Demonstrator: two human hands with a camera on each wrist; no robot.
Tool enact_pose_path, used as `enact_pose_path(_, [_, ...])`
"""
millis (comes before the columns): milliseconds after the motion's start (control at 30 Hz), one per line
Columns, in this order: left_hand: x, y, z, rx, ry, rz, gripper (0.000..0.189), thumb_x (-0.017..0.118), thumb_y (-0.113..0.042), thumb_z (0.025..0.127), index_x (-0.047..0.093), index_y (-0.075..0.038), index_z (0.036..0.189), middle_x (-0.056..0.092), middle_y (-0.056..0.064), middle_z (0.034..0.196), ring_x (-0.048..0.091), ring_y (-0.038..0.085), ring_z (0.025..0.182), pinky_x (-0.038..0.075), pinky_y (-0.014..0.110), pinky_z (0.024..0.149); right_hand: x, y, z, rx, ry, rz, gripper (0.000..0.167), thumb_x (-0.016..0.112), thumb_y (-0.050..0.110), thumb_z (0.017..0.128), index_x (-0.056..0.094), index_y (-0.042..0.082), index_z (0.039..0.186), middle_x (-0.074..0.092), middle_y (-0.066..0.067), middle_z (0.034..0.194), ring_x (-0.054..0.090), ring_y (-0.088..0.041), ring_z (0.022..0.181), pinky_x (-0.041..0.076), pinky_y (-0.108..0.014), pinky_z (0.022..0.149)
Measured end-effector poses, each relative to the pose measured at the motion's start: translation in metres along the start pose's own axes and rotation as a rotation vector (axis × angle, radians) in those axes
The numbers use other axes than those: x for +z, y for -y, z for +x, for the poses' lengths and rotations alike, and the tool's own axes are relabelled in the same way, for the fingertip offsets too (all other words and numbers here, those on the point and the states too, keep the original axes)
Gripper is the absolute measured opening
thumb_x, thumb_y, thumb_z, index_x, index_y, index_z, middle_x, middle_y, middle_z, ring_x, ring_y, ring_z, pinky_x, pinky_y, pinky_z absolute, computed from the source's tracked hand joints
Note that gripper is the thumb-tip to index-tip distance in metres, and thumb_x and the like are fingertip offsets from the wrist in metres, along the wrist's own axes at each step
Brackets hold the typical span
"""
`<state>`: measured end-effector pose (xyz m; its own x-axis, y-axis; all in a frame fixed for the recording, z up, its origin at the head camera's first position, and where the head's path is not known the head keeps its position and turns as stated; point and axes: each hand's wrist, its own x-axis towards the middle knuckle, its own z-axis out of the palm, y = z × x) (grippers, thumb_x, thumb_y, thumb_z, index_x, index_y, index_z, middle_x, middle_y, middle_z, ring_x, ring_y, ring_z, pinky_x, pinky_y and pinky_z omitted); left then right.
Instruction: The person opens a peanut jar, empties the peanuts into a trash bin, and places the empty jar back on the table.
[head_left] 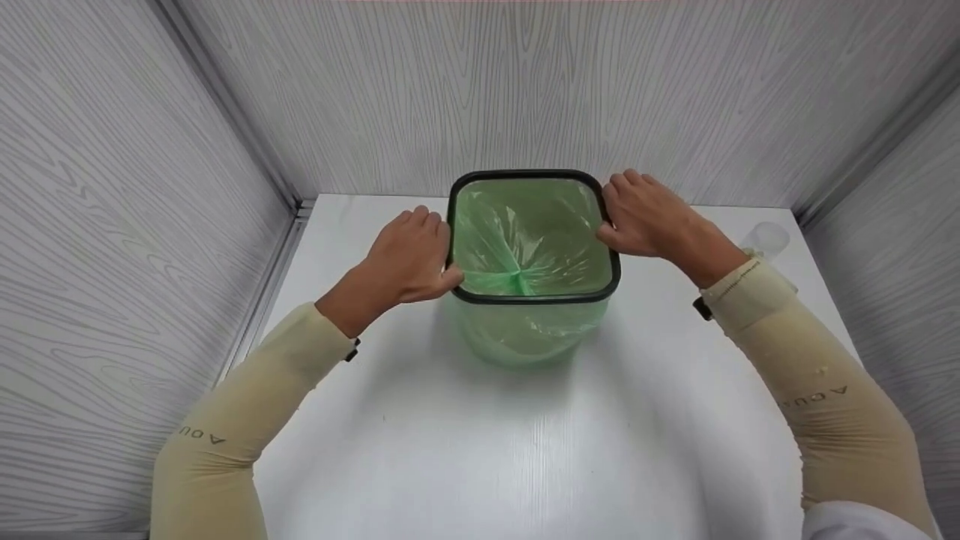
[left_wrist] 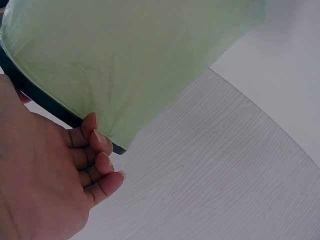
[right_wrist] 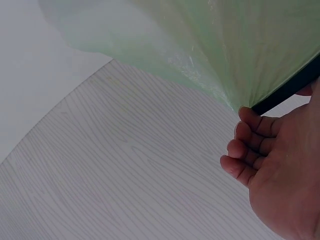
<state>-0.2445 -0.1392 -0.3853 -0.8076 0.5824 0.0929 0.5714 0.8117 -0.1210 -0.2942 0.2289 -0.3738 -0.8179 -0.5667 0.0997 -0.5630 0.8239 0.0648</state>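
A black square ring with rounded corners [head_left: 536, 298] is held above the white table. A thin, see-through green plastic bag [head_left: 525, 334] hangs from it, its gathered bottom visible through the opening. My left hand [head_left: 411, 259] grips the ring's left side, thumb toward the near corner. Opposite, my right hand [head_left: 649, 217] holds the right side, with the thumb over the rim. In the left wrist view, curled fingers [left_wrist: 102, 142] lie against the ring's underside beside the bag [left_wrist: 130, 65]. The right wrist view likewise shows fingertips [right_wrist: 245, 114] at the dark ring [right_wrist: 287, 90].
A small translucent cup-like thing [head_left: 769, 238] is at the back right of the white table [head_left: 480, 465], partly behind my right wrist. Wood-patterned panels stand at the back [head_left: 375, 90], left [head_left: 90, 225] and right [head_left: 900, 195].
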Motion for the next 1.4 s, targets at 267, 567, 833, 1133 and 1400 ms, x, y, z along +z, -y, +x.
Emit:
enact_pose_path(267, [0.001, -0.003, -0.003, 0.011, -0.007, -0.006, 0.047, 0.037, -0.040, 0.093, 0.057, 0.002, 0.097, 0.058, 0.017, 0.095, 0.050, 0.033, 0.092, 0.045, 0.044, 0.089, -0.001, 0.003, -0.008, -0.001, 0.002, -0.018, 0.036, 0.041, 0.029, 0.087, 0.053, -0.005, 0.091, 0.053, -0.019, 0.090, 0.046, -0.035, 0.083, 0.042, -0.050, 0.080])
enact_pose_path(567, [-0.002, -0.008, -0.005, 0.024, 0.006, -0.008, 0.048, 0.039, -0.042, 0.095, 0.057, 0.002, 0.100, 0.057, 0.017, 0.097, 0.049, 0.032, 0.093, 0.044, 0.044, 0.090, -0.001, 0.003, -0.015, 0.000, -0.014, -0.011, 0.036, 0.042, 0.028, 0.087, 0.054, -0.005, 0.091, 0.053, -0.020, 0.089, 0.047, -0.035, 0.083, 0.041, -0.049, 0.079])
enact_pose_path(833, [-0.002, -0.011, -0.005, 0.038, 0.010, -0.024, 0.047, 0.041, -0.042, 0.096, 0.057, 0.001, 0.099, 0.058, 0.017, 0.099, 0.051, 0.032, 0.096, 0.044, 0.045, 0.092, 0.000, 0.003, -0.022, 0.008, -0.013, -0.018, 0.037, 0.042, 0.029, 0.088, 0.054, -0.006, 0.092, 0.055, -0.020, 0.091, 0.048, -0.036, 0.086, 0.044, -0.051, 0.083])
enact_pose_path(1133, [-0.002, -0.016, -0.009, 0.053, -0.004, -0.028, 0.046, 0.040, -0.042, 0.096, 0.058, 0.000, 0.097, 0.058, 0.016, 0.096, 0.049, 0.031, 0.092, 0.044, 0.043, 0.088, -0.003, 0.007, -0.032, 0.017, -0.015, -0.029, 0.037, 0.043, 0.030, 0.088, 0.055, -0.006, 0.092, 0.055, -0.019, 0.090, 0.049, -0.036, 0.085, 0.044, -0.051, 0.082])
enact_pose_path(1400, [-0.005, -0.020, -0.012, 0.059, 0.007, -0.036, 0.050, 0.042, -0.043, 0.097, 0.059, 0.004, 0.105, 0.060, 0.018, 0.101, 0.051, 0.033, 0.096, 0.045, 0.045, 0.092, -0.005, 0.010, -0.040, 0.040, -0.004, -0.014, 0.035, 0.043, 0.028, 0.088, 0.055, -0.005, 0.093, 0.054, -0.018, 0.090, 0.049, -0.035, 0.088, 0.044, -0.050, 0.084])
